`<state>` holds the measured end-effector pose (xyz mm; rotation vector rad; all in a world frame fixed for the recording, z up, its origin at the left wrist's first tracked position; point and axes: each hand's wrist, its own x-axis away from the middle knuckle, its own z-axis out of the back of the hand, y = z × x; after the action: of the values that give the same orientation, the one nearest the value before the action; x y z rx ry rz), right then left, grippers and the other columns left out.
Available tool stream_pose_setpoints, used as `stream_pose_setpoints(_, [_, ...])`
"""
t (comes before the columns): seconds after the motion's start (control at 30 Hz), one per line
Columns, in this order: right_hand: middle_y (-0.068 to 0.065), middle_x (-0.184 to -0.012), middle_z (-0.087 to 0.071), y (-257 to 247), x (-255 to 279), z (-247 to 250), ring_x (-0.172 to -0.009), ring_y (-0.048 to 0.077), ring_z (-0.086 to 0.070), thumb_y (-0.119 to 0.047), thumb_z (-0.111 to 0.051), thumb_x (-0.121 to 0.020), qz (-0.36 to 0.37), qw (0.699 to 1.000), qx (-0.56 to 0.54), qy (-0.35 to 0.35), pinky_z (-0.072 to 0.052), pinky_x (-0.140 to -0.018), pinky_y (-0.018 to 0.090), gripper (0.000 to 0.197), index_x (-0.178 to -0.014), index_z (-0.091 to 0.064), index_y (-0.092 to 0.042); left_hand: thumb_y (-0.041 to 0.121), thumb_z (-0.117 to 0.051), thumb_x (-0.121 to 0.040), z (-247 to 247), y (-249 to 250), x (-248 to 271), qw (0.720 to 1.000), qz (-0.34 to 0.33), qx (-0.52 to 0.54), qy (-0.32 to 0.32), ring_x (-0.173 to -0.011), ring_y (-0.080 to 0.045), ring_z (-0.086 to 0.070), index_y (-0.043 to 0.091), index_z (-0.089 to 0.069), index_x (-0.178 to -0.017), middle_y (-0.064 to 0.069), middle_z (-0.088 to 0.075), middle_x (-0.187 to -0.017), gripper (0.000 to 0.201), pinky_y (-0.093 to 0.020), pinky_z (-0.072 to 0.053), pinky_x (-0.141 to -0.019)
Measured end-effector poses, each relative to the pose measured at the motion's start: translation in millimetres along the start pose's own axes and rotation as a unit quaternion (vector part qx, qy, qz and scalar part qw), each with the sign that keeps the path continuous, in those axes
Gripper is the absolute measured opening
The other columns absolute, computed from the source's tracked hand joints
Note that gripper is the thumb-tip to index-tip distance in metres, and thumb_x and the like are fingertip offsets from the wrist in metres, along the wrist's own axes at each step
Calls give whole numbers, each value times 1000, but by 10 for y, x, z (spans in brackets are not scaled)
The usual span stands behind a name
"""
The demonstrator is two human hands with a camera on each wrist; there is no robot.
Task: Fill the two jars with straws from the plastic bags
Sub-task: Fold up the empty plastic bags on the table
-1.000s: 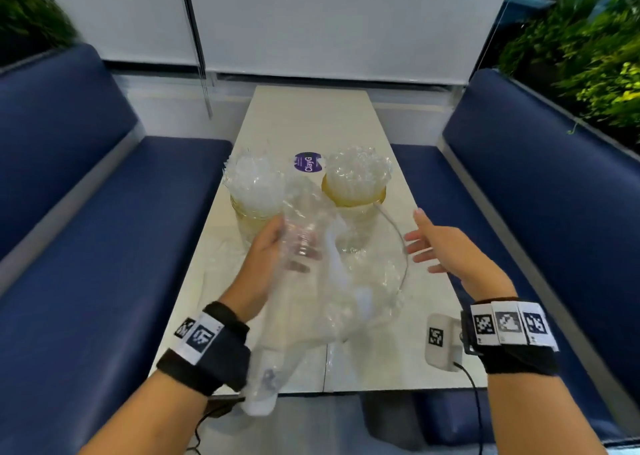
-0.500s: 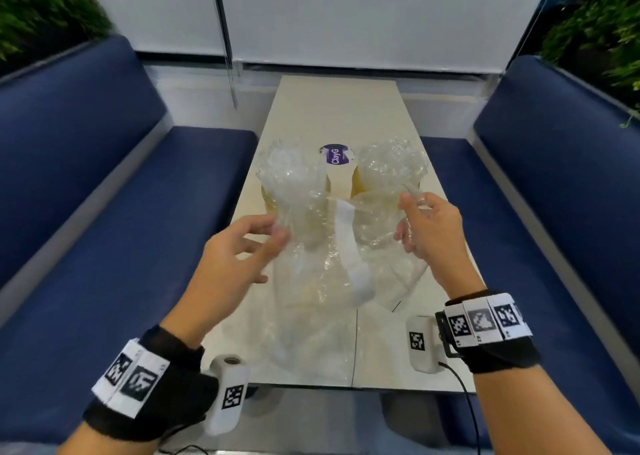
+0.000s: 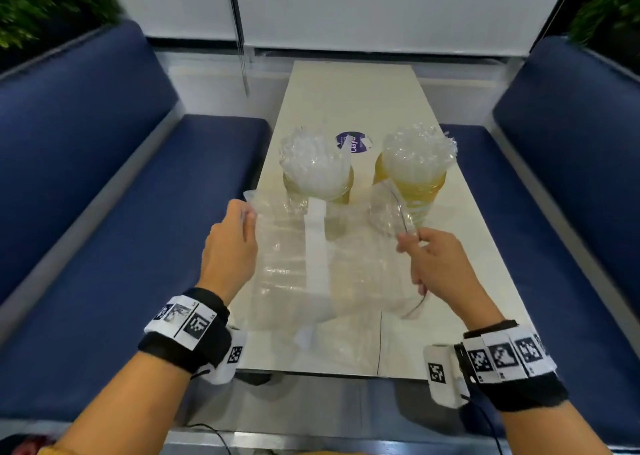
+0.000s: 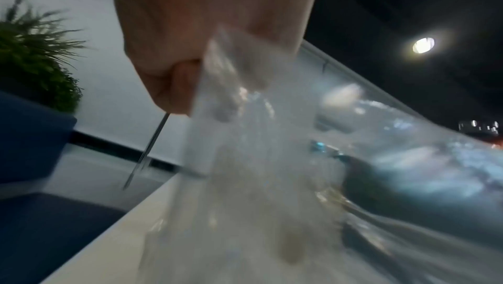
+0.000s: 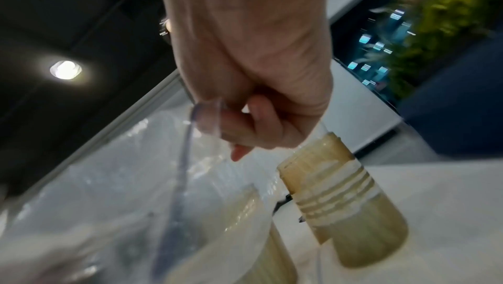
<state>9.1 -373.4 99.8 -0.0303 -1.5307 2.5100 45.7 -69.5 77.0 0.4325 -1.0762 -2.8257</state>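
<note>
Two amber jars stand side by side on the pale table [image 3: 353,83], the left jar [image 3: 341,186] and the right jar [image 3: 427,186] [image 5: 351,209], each packed with clear wrapped straws [image 3: 311,160] [image 3: 417,153] that stick out of the top. In front of them an empty clear plastic bag [image 3: 298,264] [image 4: 258,159] [image 5: 108,192] with a white strip is stretched flat between my hands. My left hand [image 3: 230,246] [image 4: 196,69] pinches its left edge. My right hand [image 3: 420,250] [image 5: 239,125] pinches its right edge, just in front of the right jar.
A round purple sticker [image 3: 352,142] lies on the table between and behind the jars. Blue benches [image 3: 121,229] [image 3: 571,212] run along both sides. Green plants [image 3: 41,0] sit behind the seat backs. A blind's pull cord [image 3: 240,31] hangs at the far wall.
A second ago only my left hand held the bag, crumpled, and the right hand was open. The right hand took the other edge, and both hands drew the bag out flat.
</note>
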Motion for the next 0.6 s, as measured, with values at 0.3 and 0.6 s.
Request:
stream_pose_setpoints(0.3, [10, -94, -73, 623, -41, -416, -77, 29, -72, -41, -60, -95, -143, 977, 153, -50, -59, -78, 40, 33, -116, -57, -16, 45, -66, -93, -338, -377, 172, 986, 73, -19, -150, -124, -29, -50, 22, -19, -155, -4, -51, -139, 81, -45, -45, -99])
stream_pose_setpoints(0.6, [16, -107, -73, 906, -217, -697, -82, 25, -73, -9, -83, -79, -237, 959, -92, -121, -55, -61, 29, 58, -130, -56, -3, 35, -57, -98, -544, -565, 183, 938, 227, 60, -255, -121, -34, -57, 7, -49, -137, -11, -53, -140, 48, -45, -56, -96])
